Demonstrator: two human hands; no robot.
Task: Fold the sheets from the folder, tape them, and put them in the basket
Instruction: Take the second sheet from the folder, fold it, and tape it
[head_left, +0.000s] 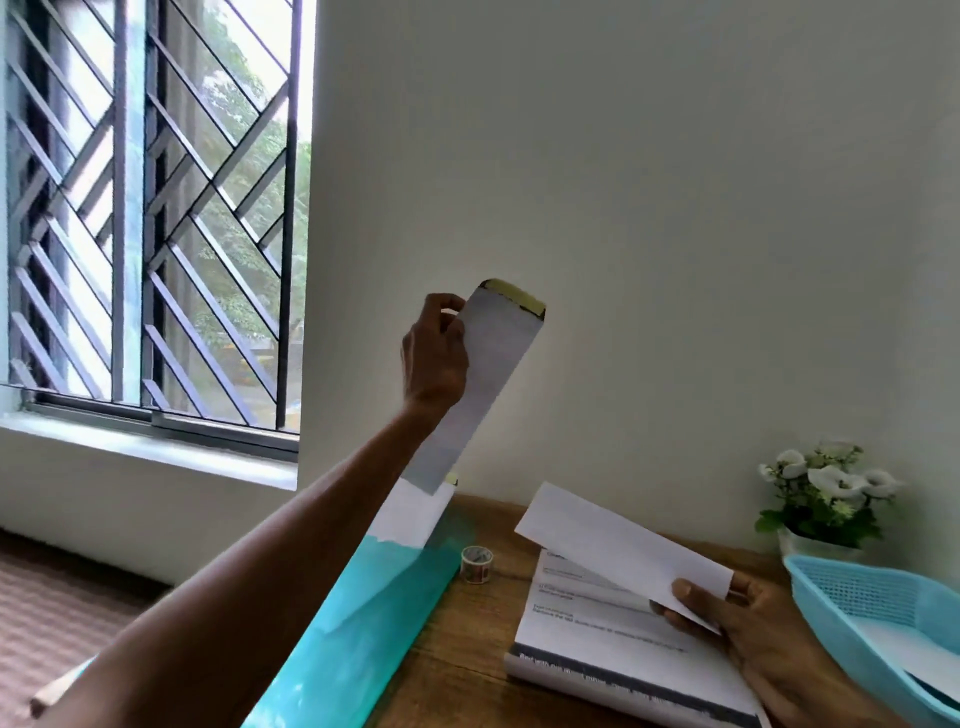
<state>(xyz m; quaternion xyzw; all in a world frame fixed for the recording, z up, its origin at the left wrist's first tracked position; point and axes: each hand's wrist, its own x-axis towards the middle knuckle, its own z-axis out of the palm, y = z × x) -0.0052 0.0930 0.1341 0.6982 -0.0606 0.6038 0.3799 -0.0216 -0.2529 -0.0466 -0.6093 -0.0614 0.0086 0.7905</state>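
Gripping folded sheets, both hands; tape roll, flowers beside basket.

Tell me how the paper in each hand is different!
The left hand holds its folded sheet high in the air, nearly upright; the right hand holds its sheet low, over the stack of paper. The raised sheet has a yellowish strip at its top end; the low sheet looks plain white. Both are long, narrow folded papers.
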